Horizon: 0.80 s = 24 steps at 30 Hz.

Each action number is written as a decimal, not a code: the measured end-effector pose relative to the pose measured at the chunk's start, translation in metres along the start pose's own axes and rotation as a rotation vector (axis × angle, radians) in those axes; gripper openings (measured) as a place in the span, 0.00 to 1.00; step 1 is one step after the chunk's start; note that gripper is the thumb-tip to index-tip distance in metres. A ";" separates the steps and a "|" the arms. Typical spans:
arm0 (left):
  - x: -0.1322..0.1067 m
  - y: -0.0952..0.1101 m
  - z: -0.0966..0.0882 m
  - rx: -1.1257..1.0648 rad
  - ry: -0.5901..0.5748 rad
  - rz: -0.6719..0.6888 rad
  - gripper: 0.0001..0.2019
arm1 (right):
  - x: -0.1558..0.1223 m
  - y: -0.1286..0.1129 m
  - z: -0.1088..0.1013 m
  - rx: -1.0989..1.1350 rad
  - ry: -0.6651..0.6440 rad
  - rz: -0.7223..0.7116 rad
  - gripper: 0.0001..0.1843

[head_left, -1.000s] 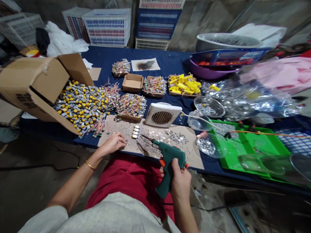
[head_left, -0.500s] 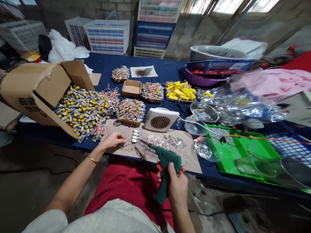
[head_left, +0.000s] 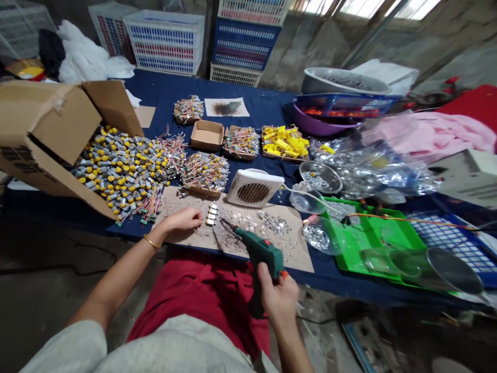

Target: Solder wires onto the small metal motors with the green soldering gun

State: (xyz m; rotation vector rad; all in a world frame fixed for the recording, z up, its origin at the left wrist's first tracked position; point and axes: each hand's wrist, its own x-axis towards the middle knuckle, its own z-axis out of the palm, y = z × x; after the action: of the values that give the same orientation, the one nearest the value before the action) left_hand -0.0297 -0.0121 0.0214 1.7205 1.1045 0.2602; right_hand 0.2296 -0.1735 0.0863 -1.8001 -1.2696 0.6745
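Over cardboard (head_left: 194, 237), the right hand (head_left: 277, 300) grips a soldering gun (head_left: 260, 256) — green, thin-tipped.

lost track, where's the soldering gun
In the head view, the green soldering gun is in the right hand, right of centre, its tip over the cardboard sheet.

Wearing a loose pale grey top (head_left: 178, 349) here, soft-looking fabric, kind of a washed-out shade. The left sleeve (head_left: 62, 344) is wide and baggy and stops around the elbow, so the forearm below it is bare. There's a thin gold bangle (head_left: 151, 241) on the left wrist, the only jewellery I can spot on either arm. The left hand (head_left: 180, 220) and right hand (head_left: 277, 300) are bare too, no gloves. Across the lap is a deep red cloth (head_left: 198, 295) with some folds and seams in it, though I can't tell if it's an apron or a skirt.
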 end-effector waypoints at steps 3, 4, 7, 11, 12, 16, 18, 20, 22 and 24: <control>0.005 -0.005 0.006 0.005 0.056 0.013 0.08 | 0.004 0.001 0.014 -0.031 -0.095 -0.039 0.26; 0.005 -0.006 0.007 -0.027 0.050 0.012 0.09 | 0.004 0.003 0.018 -0.038 -0.112 -0.045 0.26; 0.005 -0.010 0.009 -0.109 0.036 0.001 0.10 | 0.002 0.008 0.023 -0.071 -0.117 -0.065 0.26; 0.009 -0.009 0.006 -0.156 0.061 -0.012 0.10 | 0.008 0.012 0.021 -0.111 -0.100 -0.080 0.28; 0.011 -0.009 0.006 -0.159 0.070 -0.016 0.11 | 0.012 0.012 0.020 -0.112 -0.106 -0.076 0.28; 0.017 -0.010 0.005 -0.160 0.081 -0.020 0.10 | 0.037 0.006 0.012 -0.069 -0.188 -0.037 0.28; 0.018 -0.012 0.006 -0.158 0.085 -0.022 0.10 | 0.049 0.001 0.008 -0.031 -0.258 -0.003 0.28; 0.018 -0.015 0.008 -0.151 0.101 -0.024 0.09 | 0.060 -0.004 0.006 -0.020 -0.318 0.005 0.29; 0.019 -0.017 0.009 -0.143 0.112 -0.019 0.09 | 0.068 -0.008 0.006 -0.041 -0.345 -0.026 0.29; 0.019 -0.017 0.010 -0.144 0.111 -0.016 0.09 | 0.073 -0.009 0.006 -0.078 -0.363 -0.069 0.29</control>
State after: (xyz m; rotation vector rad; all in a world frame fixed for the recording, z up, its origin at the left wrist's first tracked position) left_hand -0.0225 -0.0025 -0.0036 1.5849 1.1511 0.4196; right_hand 0.2456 -0.1013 0.0928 -1.7379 -1.6073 0.9549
